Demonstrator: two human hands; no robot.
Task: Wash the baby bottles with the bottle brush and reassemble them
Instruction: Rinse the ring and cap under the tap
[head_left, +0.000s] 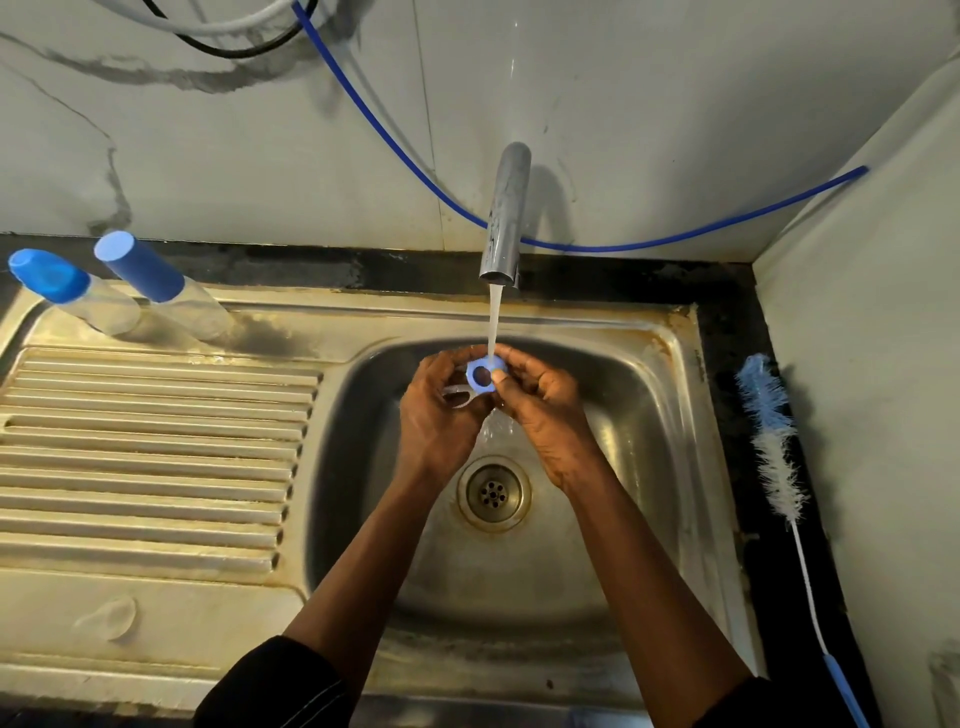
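A blue bottle collar ring (480, 375) sits under the running water, pinched between my left hand (439, 410) and my right hand (543, 410) over the sink basin (649, 415). My left hand also holds a clear teat (457, 395) beside the ring. Two assembled baby bottles with blue caps stand at the back left of the drainboard: one (67, 291) at the far left, the other (156, 283) next to it. The bottle brush (774, 457), blue and white bristles on a white wire with a blue handle, lies on the dark counter to the right of the sink.
The steel tap (506, 218) pours water into the basin above the drain (493, 492). A ribbed drainboard (156, 457) lies left. A blue hose (415, 171) hangs across the wall behind. A wall (883, 364) closes in the right side.
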